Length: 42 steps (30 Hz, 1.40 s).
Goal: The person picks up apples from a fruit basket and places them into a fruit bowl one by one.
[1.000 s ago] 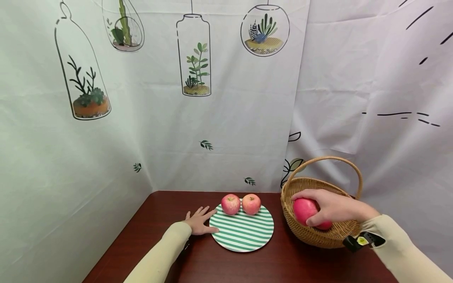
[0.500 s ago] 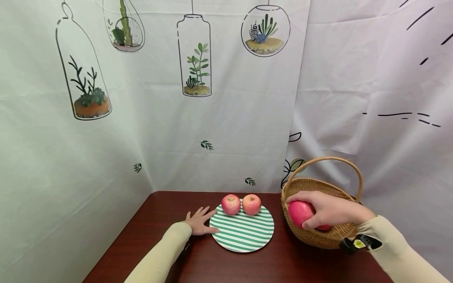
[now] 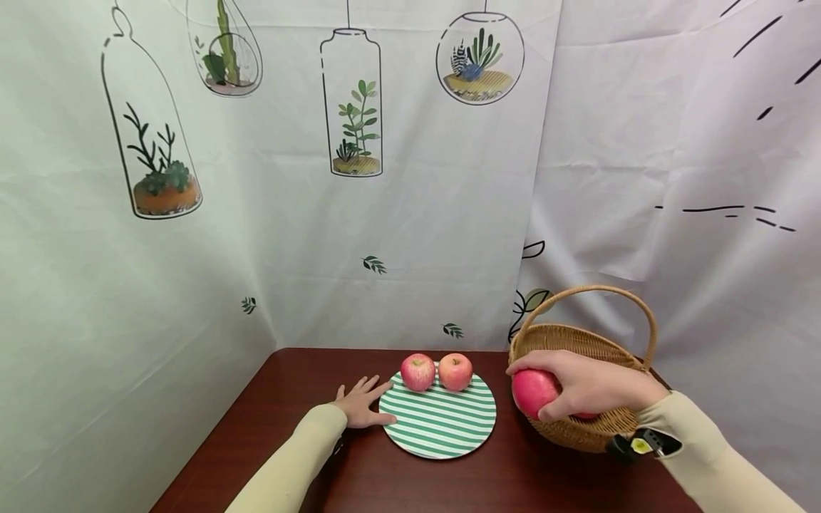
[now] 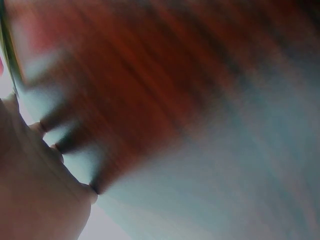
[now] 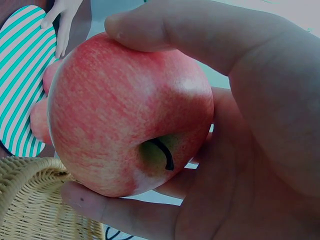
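Observation:
My right hand (image 3: 586, 385) grips a red apple (image 3: 535, 394) at the left rim of the wicker basket (image 3: 564, 335). In the right wrist view the thumb and fingers wrap the apple (image 5: 115, 110), its dark stem facing the camera. Beneath that hand a bit of another red fruit (image 3: 586, 415) shows inside the basket. Spread flat on the table, my left hand (image 3: 362, 406) has its thumb and forefinger at the left edge of a round green-and-white striped mat (image 3: 442, 424). Two apples, one redder (image 3: 418, 372) and one paler (image 3: 455, 372), sit side by side at the mat's back edge.
The dark red-brown table (image 3: 398, 484) ends at the back against a white printed curtain (image 3: 410, 235). An arched handle (image 3: 599, 288) rises over the basket, which stands right of the mat. The left wrist view is mostly blurred tabletop.
My right hand has moved left with the apple, from over the inside of the basket to its left rim. The left hand, the mat and its two apples stay put.

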Each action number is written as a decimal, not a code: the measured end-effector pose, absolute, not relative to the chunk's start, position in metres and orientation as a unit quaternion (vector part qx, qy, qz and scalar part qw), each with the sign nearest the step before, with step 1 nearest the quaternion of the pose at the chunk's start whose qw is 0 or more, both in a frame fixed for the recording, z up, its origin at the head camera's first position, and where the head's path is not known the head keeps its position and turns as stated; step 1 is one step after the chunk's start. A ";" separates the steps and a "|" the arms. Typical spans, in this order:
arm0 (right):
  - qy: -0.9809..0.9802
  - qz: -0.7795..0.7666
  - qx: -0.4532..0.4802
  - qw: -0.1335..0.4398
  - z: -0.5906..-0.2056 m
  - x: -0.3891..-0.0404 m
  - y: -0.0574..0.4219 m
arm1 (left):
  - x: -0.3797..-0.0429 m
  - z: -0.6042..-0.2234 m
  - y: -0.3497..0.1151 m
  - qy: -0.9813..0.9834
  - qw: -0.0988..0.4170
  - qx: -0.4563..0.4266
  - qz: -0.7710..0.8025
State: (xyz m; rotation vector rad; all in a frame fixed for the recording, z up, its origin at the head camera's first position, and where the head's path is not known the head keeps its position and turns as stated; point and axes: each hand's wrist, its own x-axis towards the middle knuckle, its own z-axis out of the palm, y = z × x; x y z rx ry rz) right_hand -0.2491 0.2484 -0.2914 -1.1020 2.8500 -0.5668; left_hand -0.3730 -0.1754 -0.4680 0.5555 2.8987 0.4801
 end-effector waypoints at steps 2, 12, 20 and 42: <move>0.917 -0.183 -0.355 0.016 -0.291 -0.249 0.246 | -0.372 -0.465 -0.174 0.967 0.075 0.182 0.158; 0.917 -0.175 -0.358 0.027 -0.296 -0.255 0.232 | -0.370 -0.464 -0.173 0.967 0.072 0.187 0.155; 0.909 -0.195 -0.365 0.044 -0.295 -0.258 0.220 | -0.382 -0.479 -0.178 0.966 0.066 0.187 0.164; 0.898 -0.205 -0.386 0.059 -0.303 -0.278 0.191 | -0.381 -0.474 -0.177 0.968 0.074 0.186 0.154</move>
